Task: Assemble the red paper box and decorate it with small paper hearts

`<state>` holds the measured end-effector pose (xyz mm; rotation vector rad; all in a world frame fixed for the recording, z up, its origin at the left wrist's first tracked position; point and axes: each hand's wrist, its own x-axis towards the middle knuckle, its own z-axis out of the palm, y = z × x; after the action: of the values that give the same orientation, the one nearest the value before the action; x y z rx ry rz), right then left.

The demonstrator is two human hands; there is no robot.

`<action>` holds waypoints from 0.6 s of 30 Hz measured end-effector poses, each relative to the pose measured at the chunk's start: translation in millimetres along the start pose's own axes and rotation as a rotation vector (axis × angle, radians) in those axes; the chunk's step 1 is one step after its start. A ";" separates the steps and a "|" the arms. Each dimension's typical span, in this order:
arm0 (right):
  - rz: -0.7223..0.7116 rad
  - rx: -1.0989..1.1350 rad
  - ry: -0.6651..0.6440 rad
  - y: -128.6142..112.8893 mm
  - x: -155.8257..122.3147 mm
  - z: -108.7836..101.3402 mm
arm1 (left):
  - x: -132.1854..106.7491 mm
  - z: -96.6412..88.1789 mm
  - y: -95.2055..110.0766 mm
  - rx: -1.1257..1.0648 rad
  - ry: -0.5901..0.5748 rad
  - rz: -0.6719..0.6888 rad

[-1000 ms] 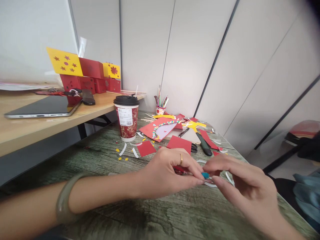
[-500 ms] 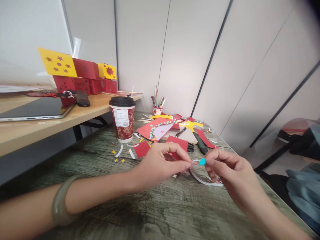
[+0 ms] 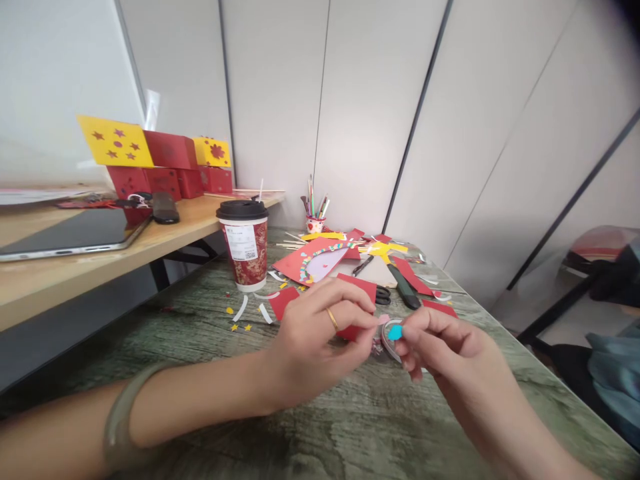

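My left hand, with a gold ring on one finger, pinches a small pink paper piece between thumb and fingertips. Close beside it, my right hand grips a small turquoise paper piece by its edge; the two pieces are very near each other, and I cannot tell if they touch. Behind the fingers lies a roll of tape, partly hidden by my right hand. A red paper sheet sits beyond my left hand, partly covered by it.
A lidded paper cup stands at left beside the raised wooden shelf. Further back lie a decorated red card, scissors, a dark green cutter and a pot of brushes. Paper scraps and yellow stars are scattered about.
My left hand has turned, showing more of its back, and the pink piece is more visible. My right hand has shifted slightly left and down, with the turquoise piece still pinched. The camera view has tilted slightly.
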<state>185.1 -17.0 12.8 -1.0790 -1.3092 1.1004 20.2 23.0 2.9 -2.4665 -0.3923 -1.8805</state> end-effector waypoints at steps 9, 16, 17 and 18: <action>-0.084 0.001 -0.007 1.7 -4.3 3.3 | -1.5 2.9 2.9 -0.085 -0.065 -0.107; -0.106 0.122 0.063 7.9 -8.9 10.2 | 2.0 6.7 15.8 -0.601 -0.051 -0.910; -0.106 0.143 0.072 9.0 -8.9 11.3 | 2.2 7.0 17.7 -0.656 -0.053 -0.991; -0.106 0.155 0.081 9.8 -8.8 12.2 | 2.4 7.3 19.5 -0.690 -0.052 -1.053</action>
<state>173.2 -24.4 1.5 -0.9196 -1.1834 1.0505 31.7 5.8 5.9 -3.0471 -1.5204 -2.6262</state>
